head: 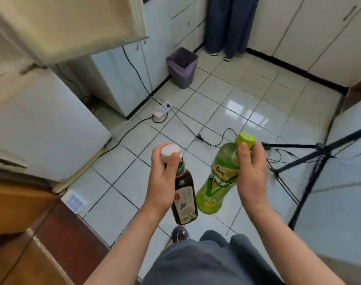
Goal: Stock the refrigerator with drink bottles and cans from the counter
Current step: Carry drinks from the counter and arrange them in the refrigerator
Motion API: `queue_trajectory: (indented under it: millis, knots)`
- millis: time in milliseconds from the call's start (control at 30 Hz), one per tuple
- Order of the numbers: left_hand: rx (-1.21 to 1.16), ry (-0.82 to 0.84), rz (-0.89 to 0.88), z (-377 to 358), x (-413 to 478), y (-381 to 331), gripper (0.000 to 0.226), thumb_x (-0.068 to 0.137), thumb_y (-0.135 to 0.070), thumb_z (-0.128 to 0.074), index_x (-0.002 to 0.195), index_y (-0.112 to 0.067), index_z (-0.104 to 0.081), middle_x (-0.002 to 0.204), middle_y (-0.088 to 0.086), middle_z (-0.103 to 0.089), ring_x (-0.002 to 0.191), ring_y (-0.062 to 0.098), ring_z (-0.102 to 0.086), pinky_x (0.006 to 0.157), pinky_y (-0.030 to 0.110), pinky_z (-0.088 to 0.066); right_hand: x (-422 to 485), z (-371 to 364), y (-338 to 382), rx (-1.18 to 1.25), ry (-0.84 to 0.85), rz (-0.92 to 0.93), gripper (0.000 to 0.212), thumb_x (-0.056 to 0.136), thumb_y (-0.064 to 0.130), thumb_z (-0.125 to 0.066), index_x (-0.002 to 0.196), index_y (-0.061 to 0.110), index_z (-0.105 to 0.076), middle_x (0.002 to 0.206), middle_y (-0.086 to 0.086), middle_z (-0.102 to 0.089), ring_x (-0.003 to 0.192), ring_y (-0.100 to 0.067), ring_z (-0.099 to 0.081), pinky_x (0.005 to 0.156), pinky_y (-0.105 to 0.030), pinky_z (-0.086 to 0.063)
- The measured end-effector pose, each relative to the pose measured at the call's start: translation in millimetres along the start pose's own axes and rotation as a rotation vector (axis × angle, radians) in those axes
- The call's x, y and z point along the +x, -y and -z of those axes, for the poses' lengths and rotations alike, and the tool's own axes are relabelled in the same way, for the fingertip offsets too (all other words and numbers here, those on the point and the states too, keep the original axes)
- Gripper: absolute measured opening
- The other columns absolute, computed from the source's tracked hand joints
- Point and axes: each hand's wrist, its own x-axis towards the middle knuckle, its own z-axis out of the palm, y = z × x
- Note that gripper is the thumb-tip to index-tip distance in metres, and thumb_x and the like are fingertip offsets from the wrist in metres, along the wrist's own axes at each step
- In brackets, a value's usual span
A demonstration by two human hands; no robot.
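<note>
So both bottles are mid-carry, over the tiled floor (227,95), with the refrigerator (41,124) off to the left. The left grip (163,177) is curled round the neck of the dark bottle (184,194), thumb up by its white cap (170,150). The right grip (251,173) pinches the green bottle (218,182) just under its green cap (246,138), so the body hangs tilted inward, nearly touching the dark one.

Both look full, so I'd guess a decent weight. They look like thin plastic, probably a bit squishy and smooth. The neck hold is fine for carrying, but I'd shift to the body before shelving.

Labels: the green one has white characters on a dark band, which looks like a green tea. The dark one has a pale label with blue berries and leaves. The text is too blurry to read on either.
</note>
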Motion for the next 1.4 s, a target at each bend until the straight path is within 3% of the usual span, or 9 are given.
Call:
queue_trajectory:
  millis: [133, 233, 367, 567, 733, 900, 1133, 1300, 1400]
  knots:
    - [-0.06, -0.233, -0.035, 58.0, 24.8, -5.9, 0.026, 0.077, -0.068, -0.05, 0.097, -0.051, -0.052, 0.098, -0.009, -0.064, 0.094, 0.016, -0.063, 0.079, 0.029, -0.052, 40.2, -82.4, 12.3, 0.019, 0.191, 0.047, 0.012, 0.089, 0.041, -0.046, 0.084, 0.033, -0.053, 0.081, 0.006, -0.047, 0.079, -0.019, -0.045, 0.072, -0.036, -0.04]
    - [-0.094, -0.401, -0.012, 98.8, 39.8, -6.6, 0.033, 0.073, -0.073, -0.051, 0.098, -0.05, -0.053, 0.105, -0.003, -0.064, 0.097, 0.014, -0.063, 0.078, 0.023, -0.051, 65.1, -144.2, 17.0, 0.025, 0.32, 0.058, 0.014, 0.089, 0.038, -0.046, 0.082, 0.029, -0.053, 0.077, 0.007, -0.046, 0.074, -0.013, -0.045, 0.069, -0.033, -0.039]
    - [-0.136, -0.576, -0.035, 150.3, 77.4, -7.9, 0.035, 0.076, -0.057, -0.048, 0.105, -0.035, -0.051, 0.109, 0.004, -0.061, 0.095, 0.006, -0.062, 0.078, 0.015, -0.05, 93.5, -222.1, 22.3, 0.02, 0.494, 0.081, 0.014, 0.089, 0.039, -0.047, 0.082, 0.028, -0.054, 0.075, 0.011, -0.048, 0.073, -0.011, -0.047, 0.068, -0.033, -0.041]
    - [-0.147, -0.768, -0.105, 212.4, 145.0, -31.5, 0.034, 0.081, -0.048, -0.044, 0.109, -0.03, -0.049, 0.091, -0.02, -0.064, 0.084, -0.004, -0.062, 0.071, 0.011, -0.049, 139.4, -331.3, 42.2, -0.001, 0.732, 0.092, 0.019, 0.088, 0.041, -0.047, 0.09, 0.025, -0.057, 0.087, -0.002, -0.051, 0.083, -0.019, -0.051, 0.079, -0.042, -0.044]
    - [-0.174, -0.977, -0.148, 265.1, 170.4, -50.4, 0.036, 0.084, -0.043, -0.039, 0.113, -0.025, -0.046, 0.102, -0.008, -0.053, 0.086, -0.007, -0.059, 0.073, 0.012, -0.05, 147.2, -425.1, 62.0, -0.032, 0.94, 0.073, 0.025, 0.086, 0.043, -0.047, 0.098, 0.024, -0.058, 0.102, -0.011, -0.055, 0.099, -0.027, -0.054, 0.091, -0.048, -0.046]
    - [-0.179, -1.155, -0.136, 323.8, 169.7, -47.2, 0.035, 0.084, -0.043, -0.039, 0.114, -0.027, -0.047, 0.105, -0.008, -0.055, 0.086, -0.011, -0.059, 0.074, 0.009, -0.048, 130.9, -505.1, 69.4, -0.026, 1.086, 0.117, 0.022, 0.087, 0.041, -0.048, 0.094, 0.022, -0.057, 0.099, -0.013, -0.054, 0.094, -0.026, -0.054, 0.09, -0.05, -0.046]
    - [-0.18, -1.169, -0.176, 445.6, 189.8, -34.6, 0.028, 0.087, -0.045, -0.042, 0.111, -0.032, -0.05, 0.107, -0.008, -0.056, 0.09, -0.01, -0.06, 0.071, 0.007, -0.047, 95.1, -613.4, 71.2, -0.03, 1.179, 0.189, 0.021, 0.081, 0.054, -0.048, 0.085, 0.035, -0.055, 0.09, -0.007, -0.054, 0.086, -0.023, -0.054, 0.082, -0.048, -0.047]
    - [-0.213, -1.101, -0.276, 563.1, 219.2, -66.3, 0.043, 0.081, -0.058, -0.052, 0.114, -0.031, -0.052, 0.109, -0.001, -0.059, 0.093, 0.0, -0.062, 0.072, 0.012, -0.049, 72.1, -714.2, 102.8, 0.029, 1.069, 0.3, 0.022, 0.082, 0.053, -0.047, 0.083, 0.033, -0.055, 0.081, 0.005, -0.053, 0.08, -0.019, -0.052, 0.074, -0.035, -0.044]
    - [-0.203, -1.014, -0.366, 623.8, 229.5, -104.7, 0.047, 0.08, -0.059, -0.058, 0.115, -0.028, -0.052, 0.099, -0.01, -0.066, 0.091, 0.003, -0.065, 0.069, 0.013, -0.05, 61.0, -768.5, 134.2, 0.084, 1.009, 0.348, 0.019, 0.082, 0.051, -0.046, 0.084, 0.035, -0.056, 0.081, 0.008, -0.053, 0.079, -0.013, -0.052, 0.074, -0.031, -0.042]
